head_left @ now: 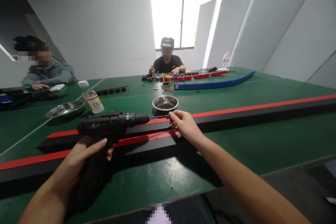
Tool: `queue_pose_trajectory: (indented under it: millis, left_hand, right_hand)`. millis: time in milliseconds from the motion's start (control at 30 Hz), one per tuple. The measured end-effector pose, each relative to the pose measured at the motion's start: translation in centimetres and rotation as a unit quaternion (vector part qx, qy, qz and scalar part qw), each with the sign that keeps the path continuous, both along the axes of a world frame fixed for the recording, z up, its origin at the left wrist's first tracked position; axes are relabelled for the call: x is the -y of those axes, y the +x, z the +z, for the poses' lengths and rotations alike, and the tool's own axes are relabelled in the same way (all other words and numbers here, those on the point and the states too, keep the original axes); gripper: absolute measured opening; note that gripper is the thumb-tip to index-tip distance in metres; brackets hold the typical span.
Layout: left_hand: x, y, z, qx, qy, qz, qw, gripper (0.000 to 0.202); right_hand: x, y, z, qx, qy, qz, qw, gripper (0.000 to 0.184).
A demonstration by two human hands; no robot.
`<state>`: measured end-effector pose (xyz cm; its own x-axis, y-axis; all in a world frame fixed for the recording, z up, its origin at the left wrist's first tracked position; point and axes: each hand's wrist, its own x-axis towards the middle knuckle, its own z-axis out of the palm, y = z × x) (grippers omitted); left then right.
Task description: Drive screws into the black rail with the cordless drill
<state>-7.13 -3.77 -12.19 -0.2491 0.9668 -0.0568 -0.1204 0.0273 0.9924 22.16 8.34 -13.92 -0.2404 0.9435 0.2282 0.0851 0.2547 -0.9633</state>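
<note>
My left hand (85, 155) is wrapped round the grip of a black cordless drill (110, 124), held level and pointing right. The fingers of my right hand (183, 124) pinch the tip of the drill's thin bit (159, 116), and whether a screw sits there is too small to tell. Both hands hover over two long black rails with red strips (236, 112) that run across the green table (262, 143). A small steel bowl of dark screws (165, 103) stands just behind the bit.
A clear plastic bottle (91, 99) and a shallow steel dish (65, 108) stand at the left. Two other people sit at the far side and far left, with red parts, wires and a long blue strip (215, 84) before them. The table's near edge is close to me.
</note>
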Motion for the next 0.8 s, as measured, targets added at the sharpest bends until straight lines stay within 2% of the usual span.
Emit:
queue_pose_trajectory:
  millis: [300, 600, 800]
  left_hand:
    - [-0.1, 0.0, 0.1, 0.005, 0.005, 0.007, 1.000, 0.045]
    - [-0.3, -0.4, -0.2, -0.009, 0.008, -0.010, 1.000, 0.041]
    - [0.4, -0.1, 0.9, 0.014, -0.035, -0.036, 0.999, 0.035]
  right_hand:
    - [0.1, 0.0, 0.0, 0.015, 0.007, 0.007, 1.000, 0.035]
    - [0.3, 0.0, 0.2, 0.025, 0.020, 0.017, 0.999, 0.035]
    - [0.6, 0.0, 0.3, 0.047, 0.038, 0.014, 0.998, 0.034]
